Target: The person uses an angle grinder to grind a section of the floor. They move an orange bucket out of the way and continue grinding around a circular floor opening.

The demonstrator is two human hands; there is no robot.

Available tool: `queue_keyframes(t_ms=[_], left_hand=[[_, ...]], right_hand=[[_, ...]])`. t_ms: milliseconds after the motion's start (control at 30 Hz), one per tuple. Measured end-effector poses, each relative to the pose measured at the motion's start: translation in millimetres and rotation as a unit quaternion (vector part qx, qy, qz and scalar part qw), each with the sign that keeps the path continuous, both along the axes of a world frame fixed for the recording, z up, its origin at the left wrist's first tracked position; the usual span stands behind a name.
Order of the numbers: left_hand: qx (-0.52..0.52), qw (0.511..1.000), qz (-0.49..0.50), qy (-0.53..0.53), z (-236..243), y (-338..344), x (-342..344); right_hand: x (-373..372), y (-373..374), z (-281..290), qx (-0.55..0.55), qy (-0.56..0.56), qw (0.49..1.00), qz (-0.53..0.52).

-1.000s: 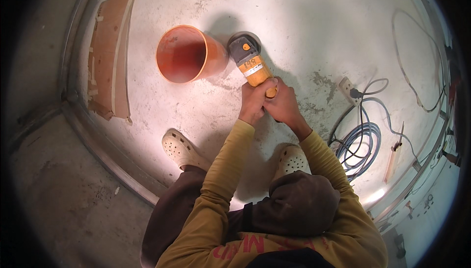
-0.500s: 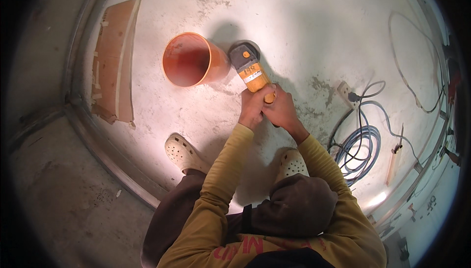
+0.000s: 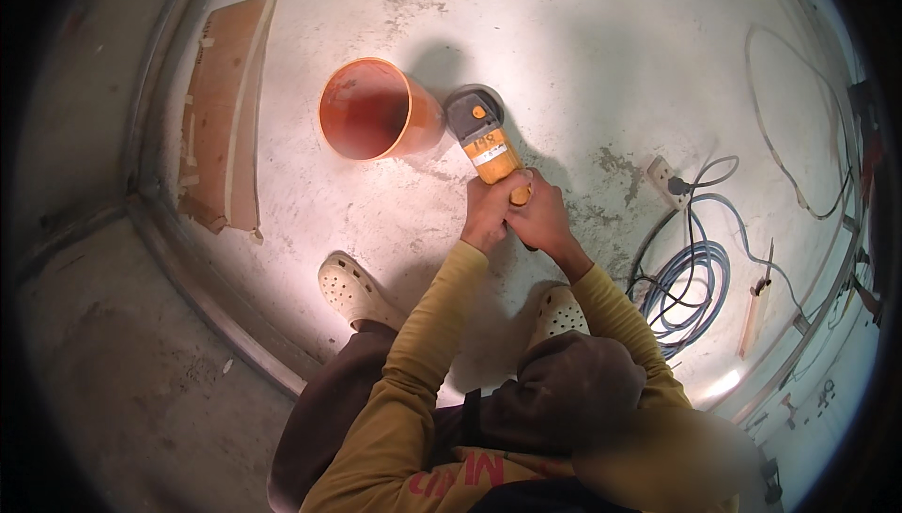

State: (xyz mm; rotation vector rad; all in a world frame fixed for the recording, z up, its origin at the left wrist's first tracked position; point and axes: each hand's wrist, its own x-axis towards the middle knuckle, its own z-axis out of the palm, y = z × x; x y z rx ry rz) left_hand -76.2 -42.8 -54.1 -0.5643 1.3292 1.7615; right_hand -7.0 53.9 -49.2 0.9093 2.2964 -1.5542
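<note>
Both my hands are closed round the rear of a yellow and dark-grey power tool (image 3: 486,142), which looks like an angle grinder with its round head low at the floor. My left hand (image 3: 489,206) is on the left of the handle, and my right hand (image 3: 542,211) grips it from the right, partly hiding it. An orange, open-topped cylindrical container (image 3: 419,128), like a bucket, is just left of the tool's head; whether they touch I cannot tell.
A tan cardboard piece (image 3: 227,104) lies at the left, near a metal rail (image 3: 199,283). At the right are a socket strip (image 3: 665,178) with plugged cable, coiled blue hose (image 3: 695,316) and a thin loose cable (image 3: 770,142). My clog-shod feet (image 3: 352,287) are below.
Over the last second the whole view has shifted, so floor items sit slightly further right. My grip on the tool and the tool's place beside the orange container look about the same.
</note>
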Motion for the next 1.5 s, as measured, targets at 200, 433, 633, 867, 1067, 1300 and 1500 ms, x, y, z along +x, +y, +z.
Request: queue_keyframes(t_ms=[200, 433, 633, 867, 1067, 1300, 1500], left_hand=[[0.000, 1.000, -0.016, -0.006, 0, -5, 6], [0.003, 1.000, -0.010, -0.007, 2, -6, 8], [0.003, 1.000, -0.004, -0.001, 4, -6, 4], [0.000, 1.000, 0.003, -0.010, 4, -9, 14], [0.008, 1.000, 0.012, -0.020, 1, -14, 22], [0.008, 1.000, 0.011, -0.018, -2, -20, 28], [0.020, 0.999, 0.025, -0.027, 4, -20, 28]], right_hand=[[8, -6, -1, 0.017, 0.017, 1.000, -0.002], [11, -9, -7, 0.022, 0.036, 0.999, -0.004], [8, -8, -10, 0.033, 0.042, 0.999, 0.011], [18, -12, -5, 0.022, 0.053, 0.998, 0.003], [24, -15, -6, 0.030, 0.043, 0.999, 0.014], [30, -19, -7, 0.029, 0.042, 0.998, 0.021], [29, -20, -8, 0.032, 0.043, 0.998, 0.020]])
